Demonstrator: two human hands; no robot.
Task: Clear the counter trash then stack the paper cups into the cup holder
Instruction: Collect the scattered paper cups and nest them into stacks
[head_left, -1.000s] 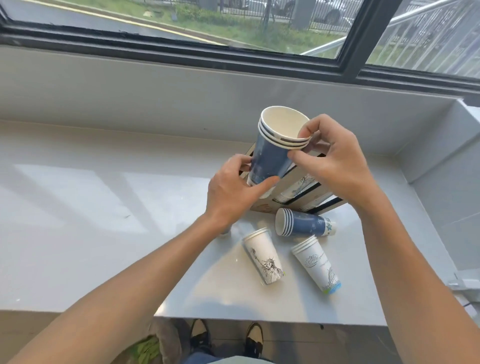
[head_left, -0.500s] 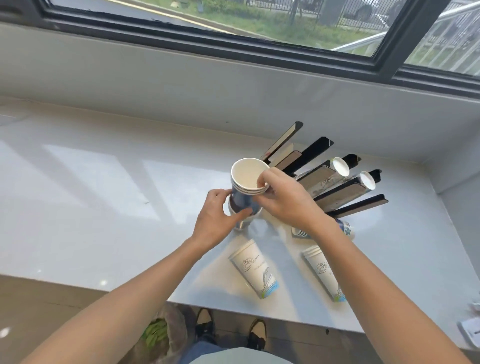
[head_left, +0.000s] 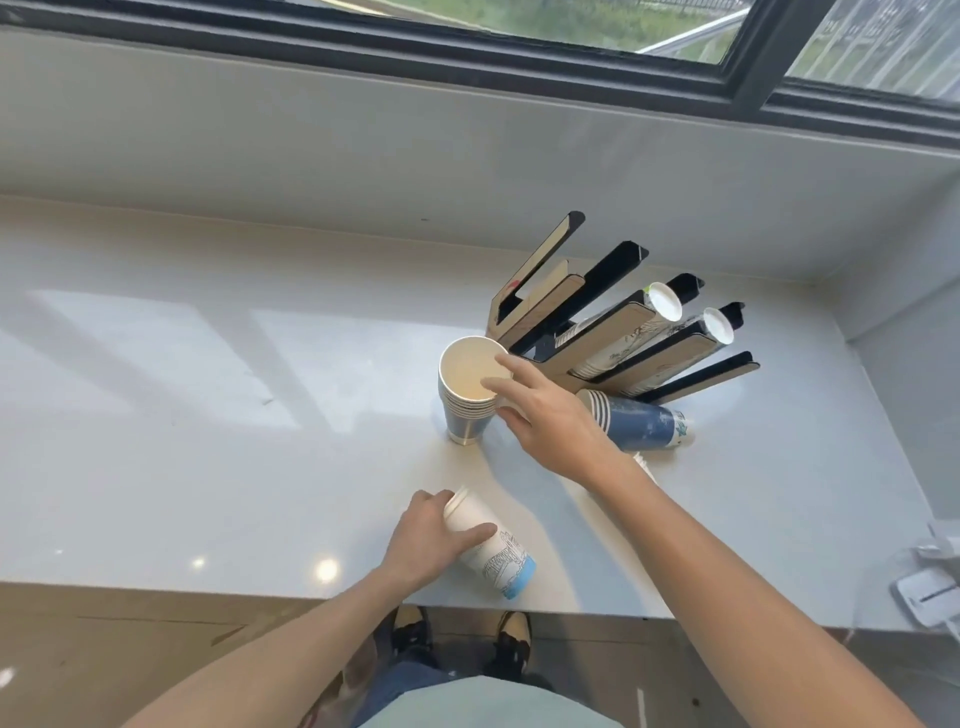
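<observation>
A stack of blue paper cups (head_left: 466, 410) stands upright on the white counter (head_left: 208, 441), just left of the cup holder. My right hand (head_left: 545, 421) pinches its rim, index finger over the top and thumb outside. Near the counter's front edge, my left hand (head_left: 428, 540) grips a white printed cup stack (head_left: 496, 558) lying on its side. The wood-and-black slatted cup holder (head_left: 566, 322) holds two stacks of white cups (head_left: 665, 304). Another blue cup stack (head_left: 641, 423) lies beside it. My right forearm hides most of a further white cup (head_left: 643, 461).
A grey wall and a dark window frame (head_left: 519, 67) rise behind the counter, and a side wall closes it on the right. A white device (head_left: 930, 597) lies at the right front corner. My shoes (head_left: 511, 631) show below the counter's front edge.
The blue stack came down from mid-air and now stands on the counter. My left hand let go of it and dropped to the white cup stack near the front edge. The view tilted downward.
</observation>
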